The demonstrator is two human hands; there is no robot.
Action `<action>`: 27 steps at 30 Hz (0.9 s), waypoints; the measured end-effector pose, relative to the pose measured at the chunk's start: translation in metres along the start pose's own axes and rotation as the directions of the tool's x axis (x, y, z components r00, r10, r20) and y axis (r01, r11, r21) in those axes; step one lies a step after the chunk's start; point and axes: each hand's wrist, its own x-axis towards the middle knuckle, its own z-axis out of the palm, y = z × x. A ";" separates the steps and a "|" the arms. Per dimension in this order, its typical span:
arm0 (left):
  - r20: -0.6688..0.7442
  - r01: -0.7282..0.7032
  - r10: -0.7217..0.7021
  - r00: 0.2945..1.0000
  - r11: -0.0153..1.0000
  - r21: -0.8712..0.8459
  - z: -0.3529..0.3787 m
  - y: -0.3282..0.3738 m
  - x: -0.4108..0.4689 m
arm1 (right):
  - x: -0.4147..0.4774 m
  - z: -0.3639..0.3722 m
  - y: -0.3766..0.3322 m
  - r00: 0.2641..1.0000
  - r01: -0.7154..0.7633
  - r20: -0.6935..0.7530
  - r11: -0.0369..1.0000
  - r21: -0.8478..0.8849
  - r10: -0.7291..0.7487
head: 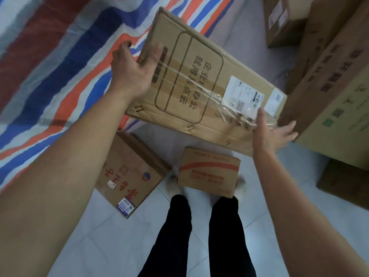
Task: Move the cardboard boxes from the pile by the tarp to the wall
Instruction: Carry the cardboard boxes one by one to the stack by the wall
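- Fingers (126, 46) and thumb of our left hand (131, 70) clamp the large box (199, 76) at its 9 o'clock edge.
- Our right hand (273, 136) is spread flat at its 4 o'clock corner.
- The large box is tilted, up off the floor (119, 236), with the striped tarp (50, 76) at 9 o'clock.
- A red-lettered box (127, 176) and a red-striped box (208, 171) lie at 6 o'clock.
- Stacked cartons (329, 76) stand at 3 o'clock.
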 end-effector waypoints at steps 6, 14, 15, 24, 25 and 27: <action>-0.160 0.009 0.042 0.986 0.953 0.302 -0.026 -0.028 0.003 | 0.006 0.010 0.007 0.954 -0.077 0.298 0.987 0.143 0.031; -0.216 0.186 -0.193 0.957 0.981 -0.055 -0.035 -0.037 -0.058 | -0.040 -0.040 -0.023 0.998 0.045 -0.048 0.998 0.039 -0.043; -0.226 0.184 -0.198 0.954 0.979 -0.085 -0.040 -0.034 -0.066 | -0.048 -0.055 -0.032 0.995 0.068 -0.080 0.997 0.022 -0.066; -0.298 0.233 -0.289 0.910 0.950 -0.209 -0.131 0.051 -0.151 | -0.148 -0.188 -0.108 0.938 0.282 -0.189 0.957 -0.067 -0.290; -0.321 0.213 -0.263 0.910 0.960 -0.183 -0.142 0.053 -0.162 | -0.159 -0.200 -0.115 0.933 0.298 -0.189 0.952 -0.072 -0.306; -0.370 0.190 -0.240 0.897 0.968 -0.167 -0.170 0.057 -0.196 | -0.182 -0.226 -0.125 0.915 0.365 -0.166 0.930 -0.051 -0.368</action>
